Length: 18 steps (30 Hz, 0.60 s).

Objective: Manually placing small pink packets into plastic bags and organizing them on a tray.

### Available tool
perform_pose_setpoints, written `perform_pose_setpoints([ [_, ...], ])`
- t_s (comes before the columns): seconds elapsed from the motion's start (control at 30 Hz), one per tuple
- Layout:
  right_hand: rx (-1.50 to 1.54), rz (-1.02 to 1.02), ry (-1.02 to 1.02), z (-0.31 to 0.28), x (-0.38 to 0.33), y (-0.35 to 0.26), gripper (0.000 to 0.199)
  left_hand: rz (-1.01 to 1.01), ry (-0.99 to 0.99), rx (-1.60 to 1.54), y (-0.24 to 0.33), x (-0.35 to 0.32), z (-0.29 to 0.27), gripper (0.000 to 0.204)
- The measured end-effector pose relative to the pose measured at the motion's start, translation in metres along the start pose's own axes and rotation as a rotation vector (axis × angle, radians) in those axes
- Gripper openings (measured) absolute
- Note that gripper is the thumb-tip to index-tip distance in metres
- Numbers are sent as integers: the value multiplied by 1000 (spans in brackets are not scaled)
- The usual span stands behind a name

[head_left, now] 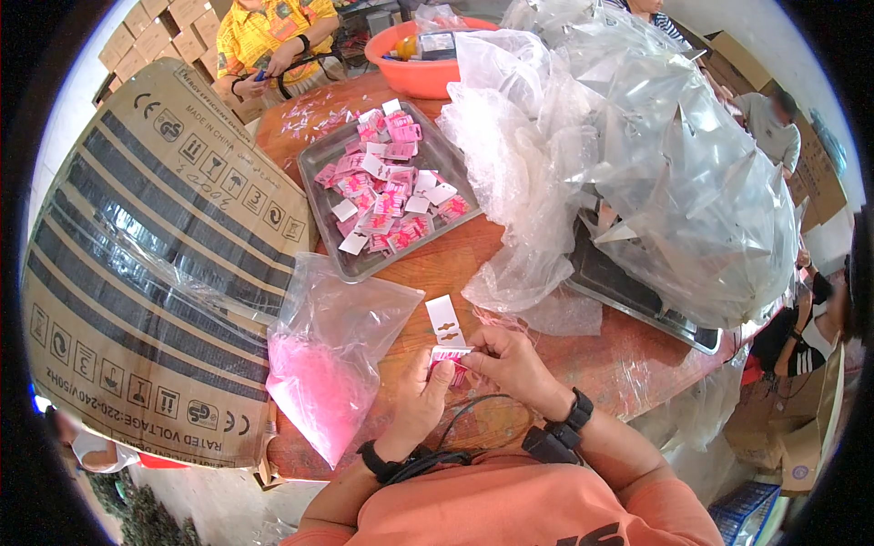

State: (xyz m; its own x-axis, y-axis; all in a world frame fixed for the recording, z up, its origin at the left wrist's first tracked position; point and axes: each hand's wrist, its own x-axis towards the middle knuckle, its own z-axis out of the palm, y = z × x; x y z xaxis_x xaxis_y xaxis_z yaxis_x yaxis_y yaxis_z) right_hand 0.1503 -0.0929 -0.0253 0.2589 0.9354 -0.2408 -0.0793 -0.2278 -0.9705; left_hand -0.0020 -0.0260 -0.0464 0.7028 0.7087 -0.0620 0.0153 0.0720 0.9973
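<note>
Close in front of my body, my left hand (426, 396) and my right hand (514, 366) pinch a small pink-and-white card (450, 354) between them. The fingers cover much of it. Just beyond lies a white card with a hang hole (443, 318), on the wooden table. By my right hand's knuckles is a small bunch of thin pink strands (496, 320). A clear plastic bag (346, 300) with pink contents rests left of my left hand. Farther off, a grey tray (348, 270) bears a heap of pink cards with white backs (391, 202).
A big cardboard box (164, 273) fills the left side. At the right, a large pile of clear plastic bags (674, 173) sits over a dark tray (637, 305). An orange basin (382, 55) stands at the back. Several people are around the table.
</note>
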Motion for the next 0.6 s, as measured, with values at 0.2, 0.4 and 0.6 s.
perform_pose_setpoints([
  [0.2, -335, -248, 200, 9, -4, -2, 9, -25, 22, -158, 0, 4, 4, 31],
  [0.4, -329, -237, 206, 12, -8, -6, 10, 8, 39, -313, 2, 7, 5, 32],
  [0.6, -438, -339, 183, 11, -7, -3, 9, -107, 4, -575, 9, 6, 1, 27],
])
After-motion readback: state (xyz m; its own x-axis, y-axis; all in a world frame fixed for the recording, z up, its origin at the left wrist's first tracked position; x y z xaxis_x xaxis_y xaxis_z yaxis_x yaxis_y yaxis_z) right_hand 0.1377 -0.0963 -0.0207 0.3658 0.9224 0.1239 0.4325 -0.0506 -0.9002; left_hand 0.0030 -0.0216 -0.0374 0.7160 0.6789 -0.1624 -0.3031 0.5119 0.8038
